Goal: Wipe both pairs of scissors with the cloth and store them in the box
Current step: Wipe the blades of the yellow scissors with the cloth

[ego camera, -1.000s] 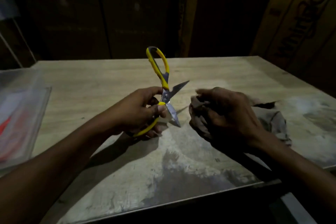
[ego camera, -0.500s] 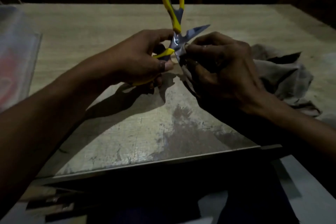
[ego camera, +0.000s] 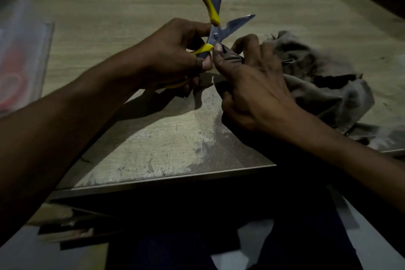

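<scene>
I see my left hand (ego camera: pixel 175 55) gripping the lower handle of the yellow-handled scissors (ego camera: pixel 215 30), held wide open above the wooden table (ego camera: pixel 131 28), one handle loop pointing up, one blade pointing right. My right hand (ego camera: pixel 252 85) pinches a fold of the grey cloth (ego camera: pixel 324 85) against the scissors just below the pivot; the remaining cloth lies bunched on the table to the right. A clear plastic box (ego camera: pixel 24 55) sits at the far left, something red blurred inside.

Bare table (ego camera: pixel 135 28) lies open at upper centre; box (ego camera: pixel 24 55) blocks left edge, cloth (ego camera: pixel 324 85) blocks right.
</scene>
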A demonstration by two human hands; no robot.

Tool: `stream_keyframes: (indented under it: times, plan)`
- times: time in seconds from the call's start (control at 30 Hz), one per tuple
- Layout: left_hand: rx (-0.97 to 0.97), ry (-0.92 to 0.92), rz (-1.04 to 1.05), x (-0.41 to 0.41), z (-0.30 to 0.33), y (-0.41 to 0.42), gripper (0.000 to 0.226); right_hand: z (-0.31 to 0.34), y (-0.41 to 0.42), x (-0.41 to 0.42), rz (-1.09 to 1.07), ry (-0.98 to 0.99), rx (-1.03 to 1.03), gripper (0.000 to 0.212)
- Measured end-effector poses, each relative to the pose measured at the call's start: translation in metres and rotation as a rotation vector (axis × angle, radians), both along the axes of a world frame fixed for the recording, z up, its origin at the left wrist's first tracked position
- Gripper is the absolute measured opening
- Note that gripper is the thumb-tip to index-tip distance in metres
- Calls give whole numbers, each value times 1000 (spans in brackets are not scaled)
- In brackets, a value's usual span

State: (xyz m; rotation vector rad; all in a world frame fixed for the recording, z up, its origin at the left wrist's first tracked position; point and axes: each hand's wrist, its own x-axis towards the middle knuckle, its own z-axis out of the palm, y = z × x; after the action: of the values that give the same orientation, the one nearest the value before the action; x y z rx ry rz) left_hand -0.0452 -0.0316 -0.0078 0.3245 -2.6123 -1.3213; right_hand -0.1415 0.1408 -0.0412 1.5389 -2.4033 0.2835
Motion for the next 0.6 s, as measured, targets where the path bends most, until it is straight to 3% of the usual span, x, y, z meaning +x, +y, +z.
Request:
stream_keyframes:
  times: [0.17, 0.37, 0.5, 0.53, 0.6]
  plan:
    - [28, 23, 59, 6, -2, 9, 36, 8, 3, 12, -63, 15, 113, 74]
    - [68, -27, 105, 7, 1, 16, 37, 19, 20, 8, -92, 142, 344, 37]
    - [102, 16, 130, 5, 2, 19, 47, 37, 27, -19, 7, 35, 468, 28]
    - [112, 27, 140, 5, 1, 19, 46, 40, 26, -27, 15, -23, 418, 29]
    - [131, 70, 168, 5, -1, 20, 40, 47, 21, -39, 36, -250, 120, 22]
